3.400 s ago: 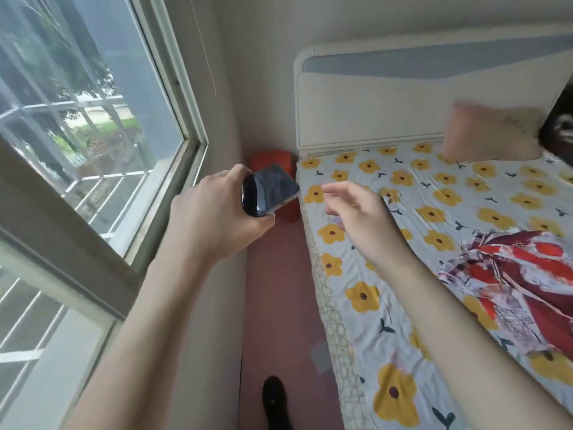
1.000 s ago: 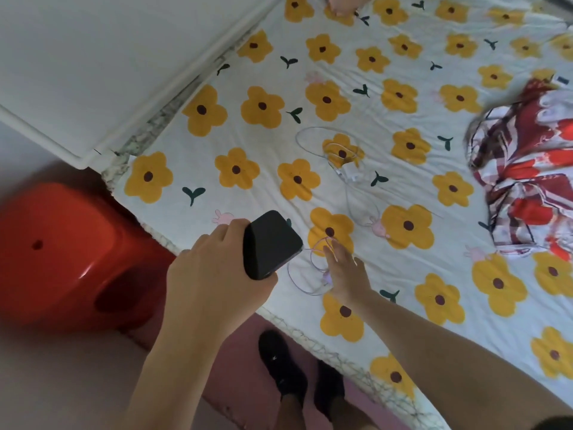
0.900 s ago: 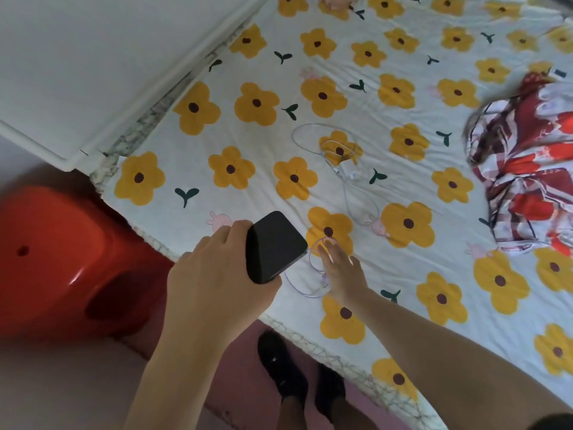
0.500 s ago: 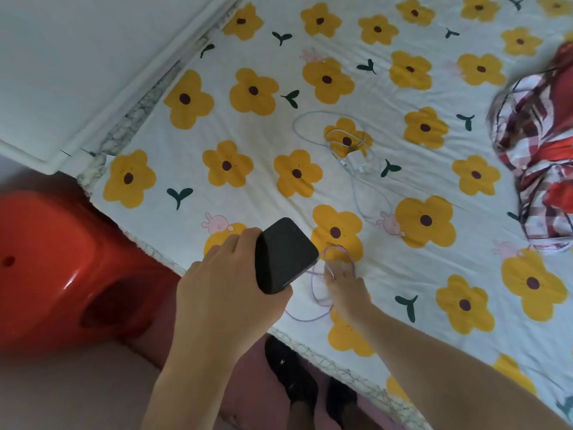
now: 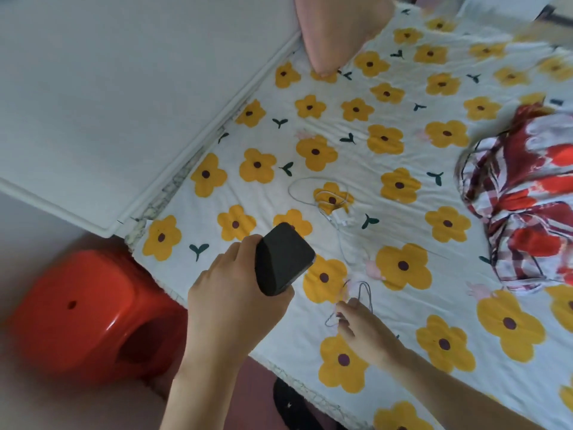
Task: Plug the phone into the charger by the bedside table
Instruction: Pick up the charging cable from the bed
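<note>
My left hand (image 5: 232, 302) grips a dark phone (image 5: 282, 263) above the near edge of the bed, its back turned toward me. My right hand (image 5: 364, 332) pinches the thin loops of a white charging cable (image 5: 361, 290) lying on the flowered sheet. The cable runs back across the sheet to a coiled bundle with a small white plug block (image 5: 339, 217) in the middle of the bed. The cable's connector tip is hidden among my fingers.
A glossy red plastic stool (image 5: 80, 311) stands on the floor beside the bed, under the white headboard (image 5: 124, 97). A pink pillow (image 5: 338, 29) leans at the head. A red patterned cloth (image 5: 524, 193) lies crumpled at the right. My dark shoe (image 5: 297, 405) shows below the bed edge.
My right hand has closed on the cable loops and drawn them slightly toward the bed's edge. The phone stays in my left hand. The camera view has pulled back and tilted.
</note>
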Demonstrator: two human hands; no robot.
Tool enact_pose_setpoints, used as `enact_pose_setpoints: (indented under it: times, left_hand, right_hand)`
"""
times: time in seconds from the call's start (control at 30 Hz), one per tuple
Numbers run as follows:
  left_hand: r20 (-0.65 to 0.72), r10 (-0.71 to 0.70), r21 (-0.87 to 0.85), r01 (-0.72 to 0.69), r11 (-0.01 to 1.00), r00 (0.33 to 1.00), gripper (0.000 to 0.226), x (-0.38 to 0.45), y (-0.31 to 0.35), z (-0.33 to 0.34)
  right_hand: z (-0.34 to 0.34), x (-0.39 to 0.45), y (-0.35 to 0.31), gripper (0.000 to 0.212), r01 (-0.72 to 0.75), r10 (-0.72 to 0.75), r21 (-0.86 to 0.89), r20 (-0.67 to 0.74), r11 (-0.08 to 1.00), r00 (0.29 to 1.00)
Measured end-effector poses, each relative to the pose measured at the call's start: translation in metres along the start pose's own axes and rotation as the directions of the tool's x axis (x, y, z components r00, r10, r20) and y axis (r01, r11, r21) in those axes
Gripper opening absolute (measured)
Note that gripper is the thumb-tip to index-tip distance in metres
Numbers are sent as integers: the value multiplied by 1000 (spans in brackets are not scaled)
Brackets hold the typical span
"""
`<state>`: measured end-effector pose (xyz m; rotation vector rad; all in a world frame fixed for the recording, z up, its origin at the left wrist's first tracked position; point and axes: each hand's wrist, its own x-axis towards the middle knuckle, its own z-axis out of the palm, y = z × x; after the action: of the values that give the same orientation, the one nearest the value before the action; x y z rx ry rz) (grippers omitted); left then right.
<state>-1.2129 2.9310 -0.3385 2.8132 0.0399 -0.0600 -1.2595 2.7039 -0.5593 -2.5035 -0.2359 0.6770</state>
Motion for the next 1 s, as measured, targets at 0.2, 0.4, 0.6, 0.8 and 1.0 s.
enact_pose_setpoints:
  times: [0.2,0.4,0.6,0.8,1.0]
  left_hand:
    - [-52,-2,-68,-1,998,999,40,-31,55,-75]
    - [-95,79,-58,-84,995,992,47,-66,107,-126]
    - [-88,257,19,-256,966,962,48,-75,150,-150]
    - [-73,506,79,-501,862,859,55,-72,195,-157]
    - [14,704,34,-704,709,710,53,-92,243,-145]
  right_hand:
    - [-122,-65,-45,6,114,-85,131,-205,985,975]
    - [-207,-147,-82,5,232,-157,222,-310,947,938]
    - [-226,-210,-100,13,166,-13,306,-444,937,896]
    - [-246,-261,-115,10,56,165,328,-607,943,778]
    - [-250,-331,-114,24,-45,372,433,-710,900,598]
